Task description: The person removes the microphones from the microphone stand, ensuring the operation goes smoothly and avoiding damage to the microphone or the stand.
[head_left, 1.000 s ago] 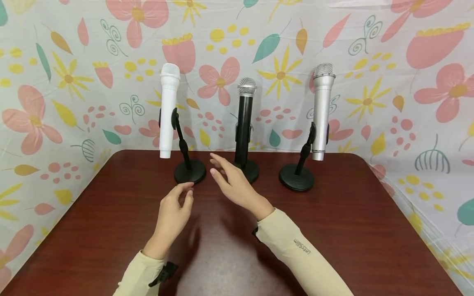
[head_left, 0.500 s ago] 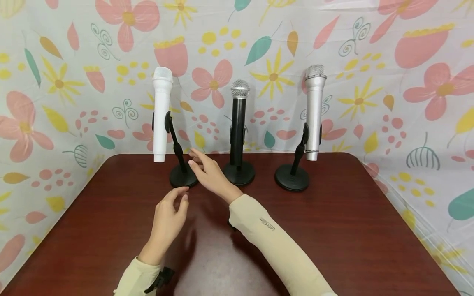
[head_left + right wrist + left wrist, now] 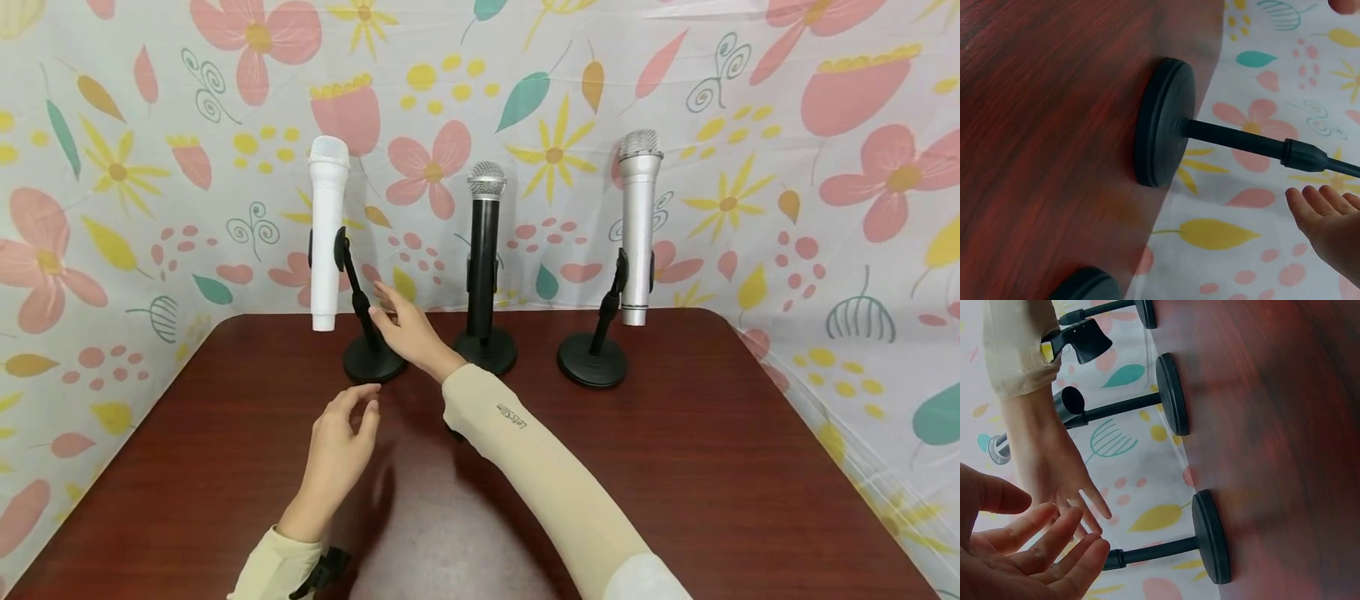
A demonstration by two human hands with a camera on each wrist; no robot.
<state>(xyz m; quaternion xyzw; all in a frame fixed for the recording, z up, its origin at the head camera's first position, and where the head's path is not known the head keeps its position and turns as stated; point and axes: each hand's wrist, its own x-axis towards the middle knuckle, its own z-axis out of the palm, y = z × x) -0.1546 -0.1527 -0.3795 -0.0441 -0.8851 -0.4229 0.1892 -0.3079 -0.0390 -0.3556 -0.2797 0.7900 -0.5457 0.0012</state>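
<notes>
Three microphones stand in a row, each clipped on a black desk stand: a white microphone (image 3: 327,242) at left, a black microphone (image 3: 484,258) in the middle, a silver microphone (image 3: 638,233) at right. My right hand (image 3: 411,330) reaches left, fingers relaxed, close beside the pole of the white microphone's stand (image 3: 363,321). In the right wrist view its fingers lie just below the stand's pole (image 3: 1235,139). My left hand (image 3: 339,446) hovers over the table in front of that stand's base (image 3: 373,362), fingers loosely bent and holding nothing.
The dark red wooden table (image 3: 675,467) ends at a floral cloth (image 3: 570,75) hung behind it. The middle stand's base (image 3: 497,354) lies just right of my right wrist; the right stand's base (image 3: 592,360) sits farther right.
My right hand has moved left, from in front of the black microphone to the white microphone's stand. The left hand stays nearly in place. The head view has shifted slightly.
</notes>
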